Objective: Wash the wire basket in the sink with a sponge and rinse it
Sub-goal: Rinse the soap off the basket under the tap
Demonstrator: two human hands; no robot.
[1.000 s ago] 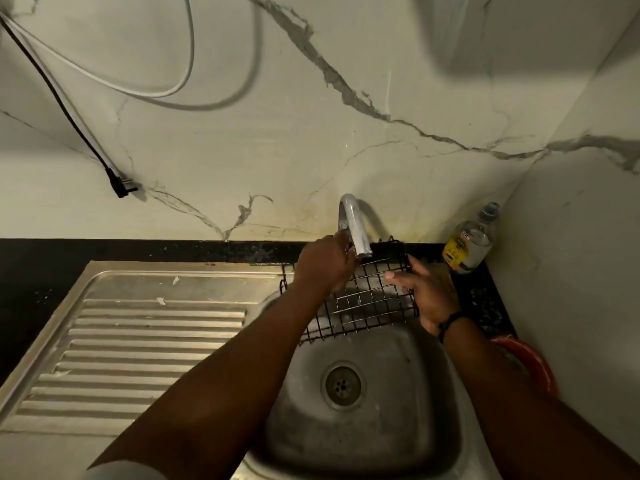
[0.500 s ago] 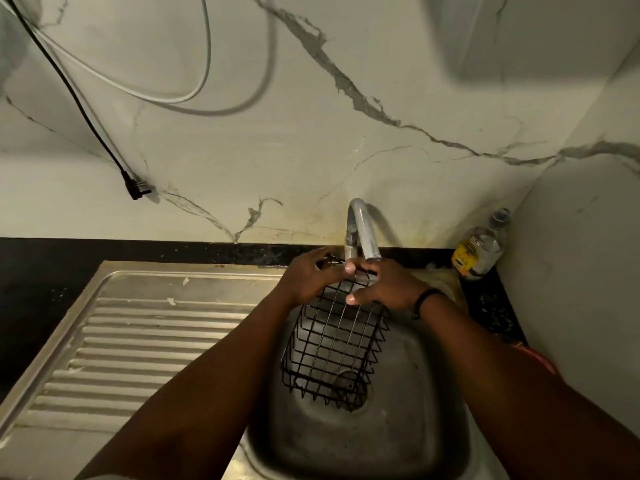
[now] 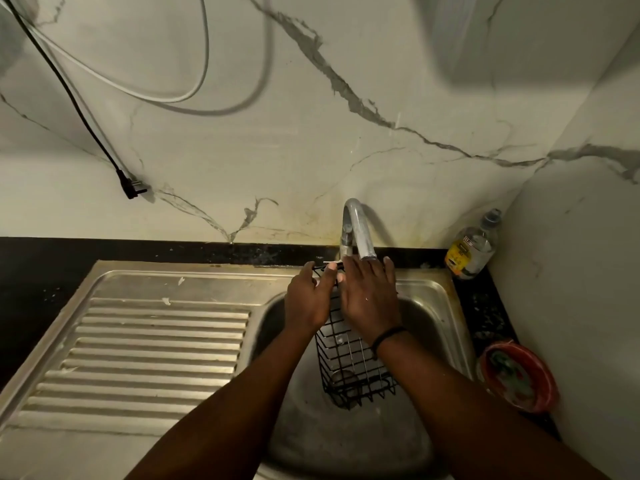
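Hanging upright over the sink (image 3: 433, 327) bowl under the tap (image 3: 356, 230), the wire basket (image 3: 353, 368) is a black grid of thin rods with an open top, its lower end above the drain. The left hand (image 3: 306, 299) grips the top rim with curled fingers. The right hand (image 3: 369, 296) lies flat on the basket's side, fingers straight. A bottle (image 3: 471, 247) stands in the corner.
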